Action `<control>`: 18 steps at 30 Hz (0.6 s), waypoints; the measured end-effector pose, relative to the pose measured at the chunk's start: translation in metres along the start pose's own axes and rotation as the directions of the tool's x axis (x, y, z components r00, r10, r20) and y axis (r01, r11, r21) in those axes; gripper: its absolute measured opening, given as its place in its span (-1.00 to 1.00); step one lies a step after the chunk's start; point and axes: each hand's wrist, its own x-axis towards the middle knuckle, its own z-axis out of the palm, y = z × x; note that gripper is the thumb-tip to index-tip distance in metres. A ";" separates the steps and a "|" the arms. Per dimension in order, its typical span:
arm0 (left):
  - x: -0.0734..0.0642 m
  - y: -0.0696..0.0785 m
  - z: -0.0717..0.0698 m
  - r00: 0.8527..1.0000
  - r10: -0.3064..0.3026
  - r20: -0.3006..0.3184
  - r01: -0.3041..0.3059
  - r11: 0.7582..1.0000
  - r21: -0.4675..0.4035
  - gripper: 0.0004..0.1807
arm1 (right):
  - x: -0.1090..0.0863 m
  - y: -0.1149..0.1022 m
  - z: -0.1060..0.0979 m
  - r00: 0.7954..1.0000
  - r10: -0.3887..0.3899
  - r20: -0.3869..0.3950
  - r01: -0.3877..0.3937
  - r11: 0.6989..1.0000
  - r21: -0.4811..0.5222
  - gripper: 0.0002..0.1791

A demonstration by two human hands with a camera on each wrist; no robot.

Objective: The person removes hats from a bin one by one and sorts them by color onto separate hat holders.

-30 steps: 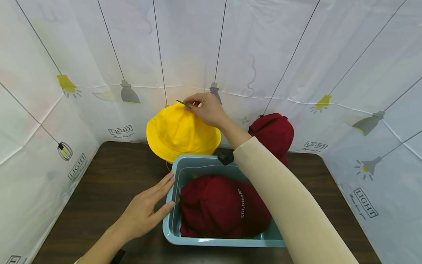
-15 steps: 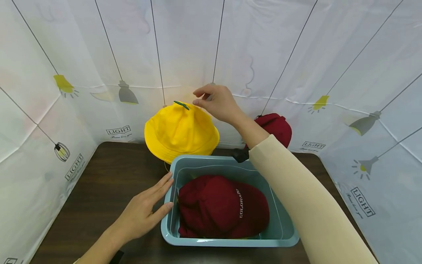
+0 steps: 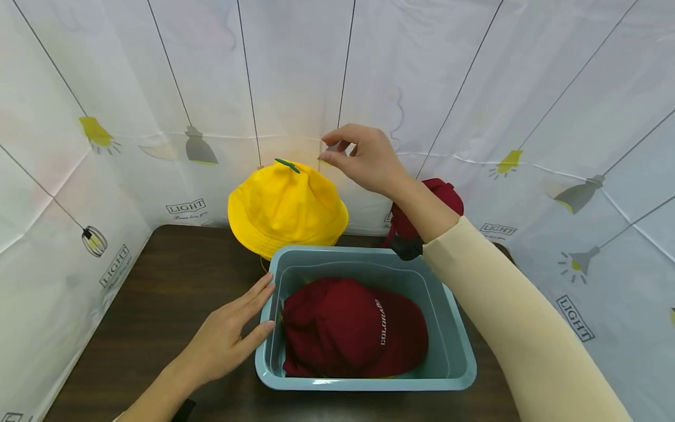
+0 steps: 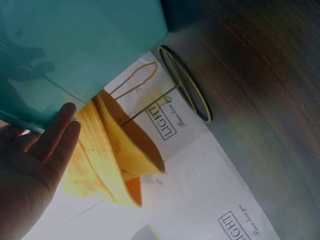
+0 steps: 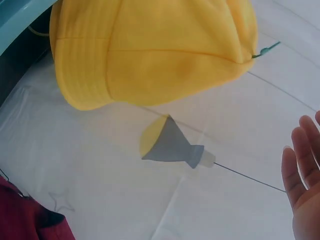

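Note:
A yellow brimmed hat (image 3: 290, 205) with a green sprout (image 3: 287, 166) on its crown hangs over a metal stand (image 4: 150, 105) behind the bin. My right hand (image 3: 369, 158) is in the air right of the hat, fingers loosely bent and holding nothing. In the right wrist view, a gap shows between its fingertips and the sprout. My left hand (image 3: 227, 334) rests its straight fingers against the left wall of the blue plastic bin (image 3: 369, 384). Inside the bin lies a dark red baseball cap (image 3: 343, 328) lettered COLORADO, its visor pointing right.
Another dark red cap (image 3: 445, 196) is at the back right, partly hidden by my right forearm. The dark wooden table (image 3: 174, 281) meets a white printed curtain (image 3: 295, 70) at the back.
My right hand has let go of the green sprout on the hat and moved up and to the right. The left hand stays on the bin's side.

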 end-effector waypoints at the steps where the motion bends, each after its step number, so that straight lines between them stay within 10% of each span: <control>1: 0.000 0.000 -0.001 1.000 -0.002 0.001 0.002 1.000 0.000 -0.31 | -0.002 -0.001 -0.002 1.000 -0.005 -0.001 0.005 1.000 -0.007 -0.70; 18: 0.000 -0.001 0.000 1.000 -0.009 0.007 0.009 1.000 -0.008 -0.30 | -0.055 -0.012 -0.028 0.994 -0.105 0.027 0.107 0.991 -0.080 -0.58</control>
